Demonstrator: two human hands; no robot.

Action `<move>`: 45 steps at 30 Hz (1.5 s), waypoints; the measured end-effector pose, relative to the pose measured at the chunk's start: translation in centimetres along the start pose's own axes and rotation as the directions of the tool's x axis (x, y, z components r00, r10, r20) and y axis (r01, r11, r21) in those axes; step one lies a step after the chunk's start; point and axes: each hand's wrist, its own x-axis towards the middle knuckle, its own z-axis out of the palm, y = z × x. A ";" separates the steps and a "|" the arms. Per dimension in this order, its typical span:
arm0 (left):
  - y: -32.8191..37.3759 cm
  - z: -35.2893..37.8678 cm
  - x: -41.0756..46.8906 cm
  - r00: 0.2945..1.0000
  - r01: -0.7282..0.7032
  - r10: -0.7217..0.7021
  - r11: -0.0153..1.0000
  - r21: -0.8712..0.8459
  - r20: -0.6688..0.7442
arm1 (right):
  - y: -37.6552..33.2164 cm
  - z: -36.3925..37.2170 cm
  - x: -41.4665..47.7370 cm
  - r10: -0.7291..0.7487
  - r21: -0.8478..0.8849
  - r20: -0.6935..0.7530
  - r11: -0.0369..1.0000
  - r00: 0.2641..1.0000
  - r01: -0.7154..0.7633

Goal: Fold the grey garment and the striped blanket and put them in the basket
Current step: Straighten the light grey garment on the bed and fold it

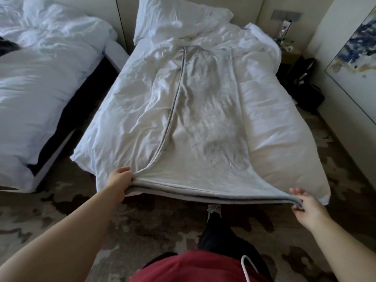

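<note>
A long pale blanket (205, 123) with a grey border lies folded lengthwise down the middle of the near bed (289, 139), reaching from the pillow end to the foot. Its near edge hangs stretched off the foot of the bed. My left hand (119, 180) grips the near left corner of that edge. My right hand (305, 202) pinches the near right corner, with some fingers spread. No basket and no grey garment show in this view.
A white pillow (175, 15) lies at the head of the bed. A second bed (40, 78) with white bedding stands to the left across a dark gap. Dark bags (305, 86) and a bedside table sit at the right. Patterned carpet covers the floor.
</note>
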 end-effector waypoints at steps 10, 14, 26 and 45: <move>9.9 7.6 4.7 0.992 0.126 -0.120 0.958 -0.257 0.037 | -7.3 9.1 5.3 -0.041 0.031 0.041 0.999 0.998 0.039; 14.2 11.6 8.4 0.988 0.155 -0.152 0.947 -0.280 0.032 | -10.2 14.2 9.2 0.031 0.021 0.019 0.999 0.999 -0.032; 18.5 22.7 24.3 0.962 0.252 -0.258 0.965 -0.072 -0.093 | -11.7 29.6 27.2 0.133 -0.314 -0.087 0.937 0.987 -0.154; 6.9 20.3 24.9 0.935 0.311 -0.354 0.807 0.501 -0.011 | -4.6 25.8 27.3 0.438 -0.462 0.197 0.831 0.877 -0.311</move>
